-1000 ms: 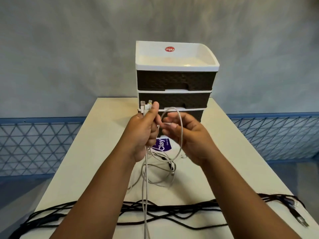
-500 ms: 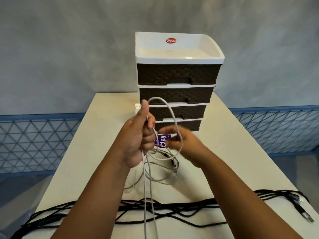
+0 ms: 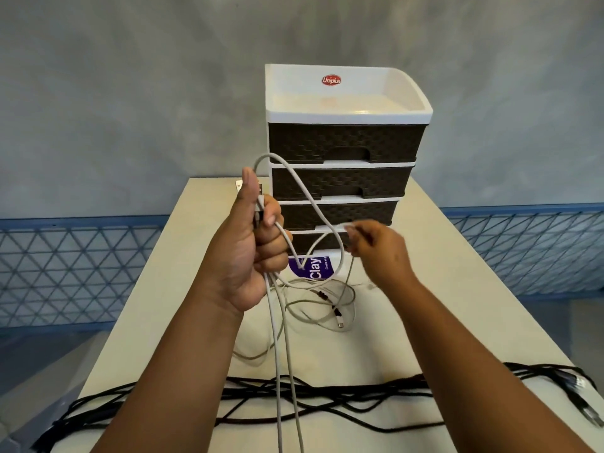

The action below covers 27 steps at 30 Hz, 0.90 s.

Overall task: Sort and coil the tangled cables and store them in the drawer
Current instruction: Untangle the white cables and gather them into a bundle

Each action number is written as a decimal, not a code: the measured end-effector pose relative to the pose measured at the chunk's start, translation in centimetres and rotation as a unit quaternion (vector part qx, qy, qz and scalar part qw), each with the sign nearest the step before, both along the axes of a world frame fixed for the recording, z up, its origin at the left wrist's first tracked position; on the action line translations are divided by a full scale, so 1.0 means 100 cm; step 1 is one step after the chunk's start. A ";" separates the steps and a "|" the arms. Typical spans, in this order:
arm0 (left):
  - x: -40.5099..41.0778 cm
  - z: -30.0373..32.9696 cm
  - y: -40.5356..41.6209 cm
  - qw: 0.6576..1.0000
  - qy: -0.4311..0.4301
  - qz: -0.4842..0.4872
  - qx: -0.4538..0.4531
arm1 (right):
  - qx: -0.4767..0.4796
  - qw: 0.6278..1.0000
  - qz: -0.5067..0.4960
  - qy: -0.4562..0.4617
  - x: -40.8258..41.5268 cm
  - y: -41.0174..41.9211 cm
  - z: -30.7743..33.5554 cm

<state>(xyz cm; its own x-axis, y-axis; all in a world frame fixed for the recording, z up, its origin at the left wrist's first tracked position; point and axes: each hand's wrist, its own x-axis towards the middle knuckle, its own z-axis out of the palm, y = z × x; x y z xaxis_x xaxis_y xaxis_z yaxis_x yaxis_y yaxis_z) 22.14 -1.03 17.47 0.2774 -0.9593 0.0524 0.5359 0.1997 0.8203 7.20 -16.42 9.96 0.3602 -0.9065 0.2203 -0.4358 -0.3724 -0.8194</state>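
My left hand (image 3: 251, 253) is raised in a fist round a bunch of white cables (image 3: 283, 354), thumb up, with plug ends sticking out above it. One strand loops over the fist and runs right to my right hand (image 3: 376, 248), which pinches it in front of the lowest drawer. More white cable (image 3: 322, 299) lies in loose loops on the table below. A tangle of black cables (image 3: 327, 395) stretches across the near table. The drawer unit (image 3: 343, 171), with dark woven fronts and a white top tray, stands at the table's far end, all drawers closed.
A purple packet marked "Clay" (image 3: 315, 268) lies in front of the drawer unit. The beige table (image 3: 457, 289) has drops on both sides, with blue lattice railing (image 3: 65, 266) beyond. Black plug ends (image 3: 585, 410) lie near the right edge.
The loop over my left hand has grown taller. My right hand has drawn its strand out to the right, away from the left fist.
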 end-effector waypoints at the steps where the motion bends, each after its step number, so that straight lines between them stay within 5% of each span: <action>1: -0.001 0.000 0.000 1.000 0.000 0.001 -0.002 | 0.001 0.999 -0.003 -0.033 -0.003 -0.002 0.012; 10: -0.014 0.004 0.001 1.000 0.016 0.010 -0.011 | -0.213 0.961 0.008 -0.177 -0.036 0.008 0.082; 16: -0.030 -0.011 -0.016 0.999 0.019 0.002 0.033 | -0.208 0.950 0.111 -0.206 -0.038 0.037 0.124; 23: -0.065 -0.035 -0.040 0.977 -0.165 -0.025 0.131 | -0.193 0.950 0.180 -0.168 -0.028 0.060 0.133; 27: -0.063 -0.035 -0.044 0.974 -0.168 0.040 0.146 | -0.164 0.951 0.179 -0.194 -0.036 0.058 0.116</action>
<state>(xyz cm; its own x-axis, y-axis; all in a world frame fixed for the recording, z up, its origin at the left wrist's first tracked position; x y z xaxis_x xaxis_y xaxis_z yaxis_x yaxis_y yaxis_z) 15.82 -5.45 13.95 0.3671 -0.9225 -0.1191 0.2201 -0.0383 0.9747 3.60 -10.63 21.60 0.4666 -0.6013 0.6486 0.0772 -0.7029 -0.7071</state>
